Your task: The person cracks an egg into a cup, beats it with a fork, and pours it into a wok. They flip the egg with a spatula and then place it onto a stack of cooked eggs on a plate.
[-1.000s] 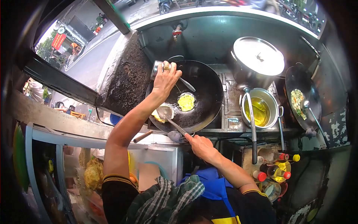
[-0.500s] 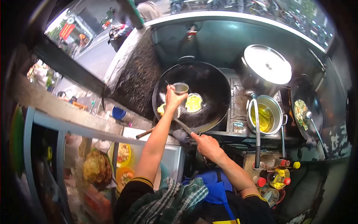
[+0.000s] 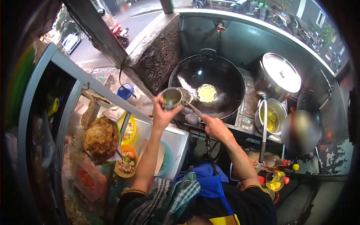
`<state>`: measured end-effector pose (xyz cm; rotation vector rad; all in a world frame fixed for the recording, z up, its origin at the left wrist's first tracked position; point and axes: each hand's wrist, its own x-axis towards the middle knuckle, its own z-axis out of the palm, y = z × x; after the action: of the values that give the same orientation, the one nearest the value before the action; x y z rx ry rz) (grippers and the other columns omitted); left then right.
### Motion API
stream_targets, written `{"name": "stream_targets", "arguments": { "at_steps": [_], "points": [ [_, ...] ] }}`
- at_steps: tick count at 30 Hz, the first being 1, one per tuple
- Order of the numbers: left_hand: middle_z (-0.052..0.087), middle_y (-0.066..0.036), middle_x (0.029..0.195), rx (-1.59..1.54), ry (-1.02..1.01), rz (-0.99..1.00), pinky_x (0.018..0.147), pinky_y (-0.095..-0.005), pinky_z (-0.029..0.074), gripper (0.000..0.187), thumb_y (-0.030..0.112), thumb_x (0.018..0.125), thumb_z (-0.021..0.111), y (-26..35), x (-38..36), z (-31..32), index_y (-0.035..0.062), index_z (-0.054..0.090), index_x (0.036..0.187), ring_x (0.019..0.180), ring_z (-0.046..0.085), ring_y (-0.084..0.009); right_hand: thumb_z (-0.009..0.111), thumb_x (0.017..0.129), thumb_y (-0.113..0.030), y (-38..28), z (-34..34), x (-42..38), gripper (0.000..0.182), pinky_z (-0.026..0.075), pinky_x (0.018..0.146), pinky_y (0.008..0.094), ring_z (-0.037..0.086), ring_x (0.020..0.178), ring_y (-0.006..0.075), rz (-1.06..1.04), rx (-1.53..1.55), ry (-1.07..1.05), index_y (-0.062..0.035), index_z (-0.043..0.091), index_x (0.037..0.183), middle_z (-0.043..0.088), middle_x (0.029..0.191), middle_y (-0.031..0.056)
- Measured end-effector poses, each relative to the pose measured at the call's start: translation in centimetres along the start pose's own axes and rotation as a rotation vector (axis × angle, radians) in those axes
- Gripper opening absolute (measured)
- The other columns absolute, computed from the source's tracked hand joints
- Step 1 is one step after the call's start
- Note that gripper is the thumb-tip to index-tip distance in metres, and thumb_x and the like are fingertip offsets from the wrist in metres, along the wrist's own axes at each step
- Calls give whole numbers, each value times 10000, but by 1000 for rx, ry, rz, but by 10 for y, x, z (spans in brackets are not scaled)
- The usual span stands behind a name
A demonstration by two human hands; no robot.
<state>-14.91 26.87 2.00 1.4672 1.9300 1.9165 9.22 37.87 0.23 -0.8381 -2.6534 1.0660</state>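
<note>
My left hand (image 3: pixel 165 114) is closed round a metal cup (image 3: pixel 172 95), tilted so its open top shows, beside the wok's left rim. Something lies in the cup, but I cannot make out what. My right hand (image 3: pixel 218 129) grips the handle of a spatula (image 3: pixel 195 108); its blade is at the left side of the large black wok (image 3: pixel 221 71), close to the cup. A yellow egg (image 3: pixel 206 93) lies flat near the middle of the wok. A grey cloth (image 3: pixel 192 119) bunches at the wok's front edge.
Right of the wok stand a lidded steel pot (image 3: pixel 281 71) and a pot of oil with a ladle (image 3: pixel 265 127). A second wok (image 3: pixel 307 99) is partly blurred. Bottles (image 3: pixel 277 162) sit below. On the left, a glass case frame (image 3: pixel 69 67) and food bowls (image 3: pixel 125 170) crowd close.
My left hand has drawn the cup back from over the wok to its left rim, tilting it. The spatula's blade now shows beside the cup. The view has shifted leftward.
</note>
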Motion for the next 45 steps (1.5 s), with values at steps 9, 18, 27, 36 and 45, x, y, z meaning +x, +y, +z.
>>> {"name": "stream_targets", "arguments": {
  "at_steps": [9,18,27,36,45],
  "points": [
    [527,-176,1237,-13,44,-461,944,-371,501,678,80,680,904,61,-189,-85,92,326,1035,1110,593,-265,602,790,-117,-14,-30,18,576,516,956,475,648,1068,403,112,20,-95,-129,568,1365,669,1133,257],
    [454,-204,1326,-48,96,-497,984,-385,520,672,49,702,887,80,-214,-95,105,316,1051,1188,571,-271,628,758,-103,-1,-56,30,592,497,1010,410,629,1150,366,-56,-96,-142,-73,581,1347,651,1225,223],
    [454,-203,1382,-49,120,-458,1045,-376,463,681,84,699,903,83,-213,-100,99,326,1060,1251,520,-267,617,738,-84,-23,-65,23,595,500,968,400,660,1112,346,-136,-159,-204,-50,594,1331,672,1192,224],
    [441,-212,1407,-55,141,-471,1022,-365,486,673,82,711,897,85,-221,-98,90,323,1063,1231,542,-262,614,728,-111,15,-98,15,609,519,898,375,694,1053,300,-52,-143,-275,-70,596,1335,691,1159,214],
    [458,-209,1378,-112,142,-529,980,-374,516,660,50,716,877,83,-219,-92,92,321,1068,1176,589,-265,667,734,-83,10,-141,20,637,509,984,387,655,1136,319,-67,-151,-420,-129,582,1364,666,1253,174]
  ]
}}
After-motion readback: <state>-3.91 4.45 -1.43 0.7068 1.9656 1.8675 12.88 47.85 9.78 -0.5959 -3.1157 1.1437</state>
